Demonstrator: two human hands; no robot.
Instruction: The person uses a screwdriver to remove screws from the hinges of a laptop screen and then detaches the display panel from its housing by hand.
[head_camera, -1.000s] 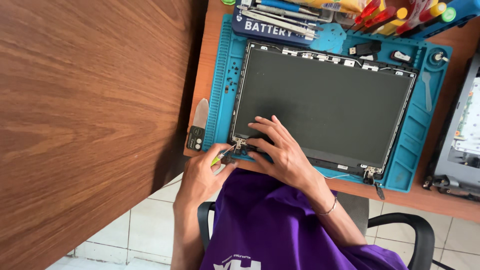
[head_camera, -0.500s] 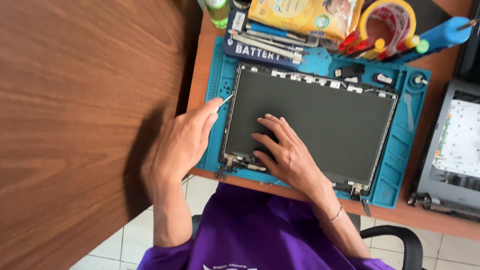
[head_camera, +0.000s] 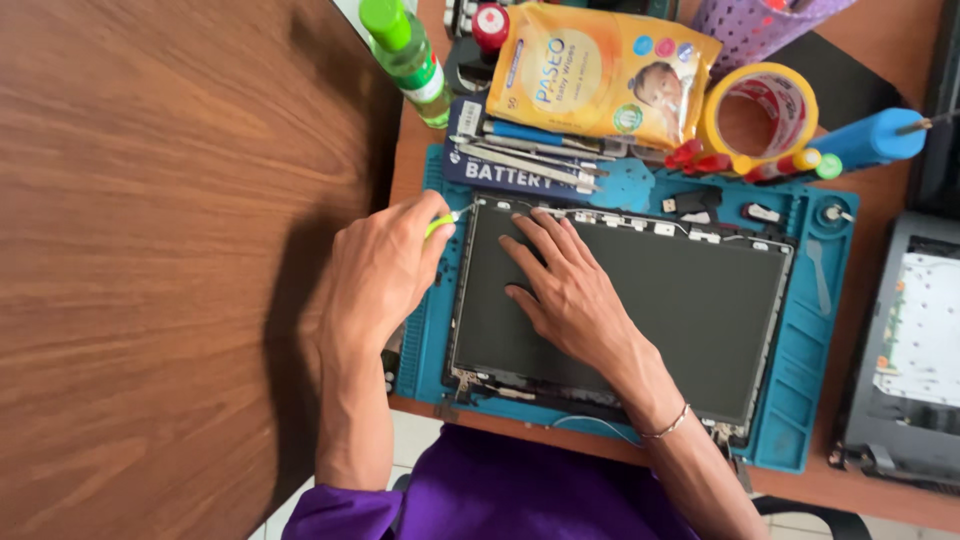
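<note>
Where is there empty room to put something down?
The wide brown wooden surface left of the left hand is bare. The dark screen panel is free right of the right hand. Above the blue mat tools, tape roll and wipes pack crowd together.

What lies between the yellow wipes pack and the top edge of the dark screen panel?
In the head view, flat metal tools lie there on a dark blue case, between the yellow wipes pack and the screen panel, on the blue mat.

A repair workshop bench. A blue mat (head_camera: 800, 370) carries a bare laptop screen (head_camera: 700, 300). Screwdrivers (head_camera: 760, 162), tape (head_camera: 760, 105) and tools (head_camera: 530, 150) crowd the bench's far edge.
</note>
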